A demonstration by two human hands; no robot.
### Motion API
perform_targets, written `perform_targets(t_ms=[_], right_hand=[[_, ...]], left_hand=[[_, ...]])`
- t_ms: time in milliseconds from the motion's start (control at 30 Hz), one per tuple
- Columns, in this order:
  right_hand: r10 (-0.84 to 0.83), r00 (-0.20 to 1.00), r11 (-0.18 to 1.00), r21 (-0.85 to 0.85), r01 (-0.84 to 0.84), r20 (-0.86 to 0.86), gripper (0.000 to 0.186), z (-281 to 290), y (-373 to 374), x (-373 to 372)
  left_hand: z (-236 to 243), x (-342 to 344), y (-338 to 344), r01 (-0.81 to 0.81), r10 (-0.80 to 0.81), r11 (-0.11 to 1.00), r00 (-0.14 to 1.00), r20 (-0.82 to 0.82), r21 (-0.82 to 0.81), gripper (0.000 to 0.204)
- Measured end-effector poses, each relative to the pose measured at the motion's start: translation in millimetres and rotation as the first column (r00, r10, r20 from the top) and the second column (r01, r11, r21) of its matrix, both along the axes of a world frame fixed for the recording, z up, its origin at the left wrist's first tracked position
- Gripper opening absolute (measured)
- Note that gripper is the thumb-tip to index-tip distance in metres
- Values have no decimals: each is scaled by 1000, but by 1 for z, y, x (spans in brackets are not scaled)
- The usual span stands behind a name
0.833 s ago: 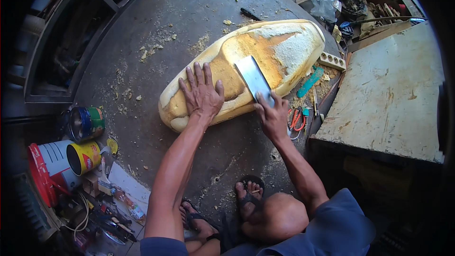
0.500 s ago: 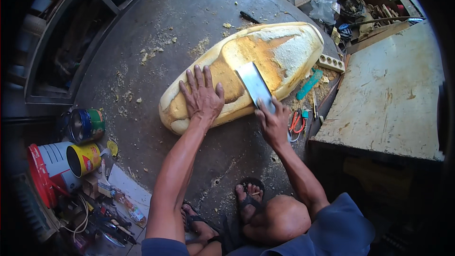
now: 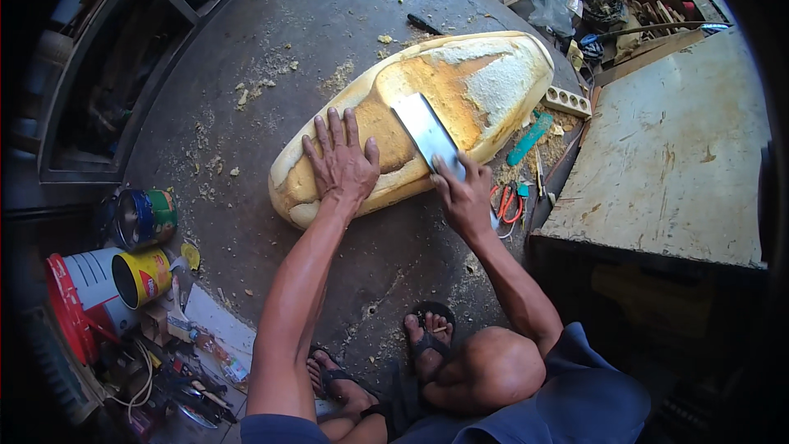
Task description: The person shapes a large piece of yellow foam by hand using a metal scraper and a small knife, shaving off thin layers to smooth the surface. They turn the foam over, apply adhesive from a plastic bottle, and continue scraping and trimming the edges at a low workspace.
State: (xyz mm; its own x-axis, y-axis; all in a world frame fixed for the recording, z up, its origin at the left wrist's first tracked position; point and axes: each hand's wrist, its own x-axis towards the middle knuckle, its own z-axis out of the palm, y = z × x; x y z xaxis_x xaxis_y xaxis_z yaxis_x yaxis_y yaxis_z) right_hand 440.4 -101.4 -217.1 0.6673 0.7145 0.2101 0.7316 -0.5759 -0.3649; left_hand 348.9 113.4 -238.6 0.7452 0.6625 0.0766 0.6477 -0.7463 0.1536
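Note:
A long yellowish foam seat pad (image 3: 460, 74), shaped like a motorcycle seat, lies slantwise on the dark floor. Its top is patchy, pale and rough at the far right, browner toward the middle. My left hand (image 3: 345, 168) rests flat on the pad's near-left part, fingers spread. In my right hand (image 3: 464, 197) is the near end of a wide, flat metal blade (image 3: 423, 127). The blade lies across the middle of the pad, right of my left hand. My fingers partly hide its held end.
Foam crumbs litter the floor. Right of the pad are a teal strip (image 3: 530, 140), red-handled pliers (image 3: 511, 205), a power strip (image 3: 567, 102) and a worn wooden box (image 3: 657, 164). A black-handled tool (image 3: 423, 25) lies beyond it. Cans and a bucket (image 3: 70, 304) stand at left.
The blade and my right hand have slid a little away from me and to the left over the foam. My left hand stays pressed in place. The whole view has shifted slightly.

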Motion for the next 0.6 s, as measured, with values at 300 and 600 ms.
perform_targets(t_ms=[300, 600], right_hand=[[-47, 994, 996, -66, 54, 97, 32, -3, 1, 35], [-74, 917, 987, -101, 123, 391, 36, -7, -23, 127]], left_hand=[[-3, 12, -16, 17, -17, 1000, 1000, -5, -16, 68], [3, 20, -9, 37, -37, 999, 999, 1, 22, 68]])
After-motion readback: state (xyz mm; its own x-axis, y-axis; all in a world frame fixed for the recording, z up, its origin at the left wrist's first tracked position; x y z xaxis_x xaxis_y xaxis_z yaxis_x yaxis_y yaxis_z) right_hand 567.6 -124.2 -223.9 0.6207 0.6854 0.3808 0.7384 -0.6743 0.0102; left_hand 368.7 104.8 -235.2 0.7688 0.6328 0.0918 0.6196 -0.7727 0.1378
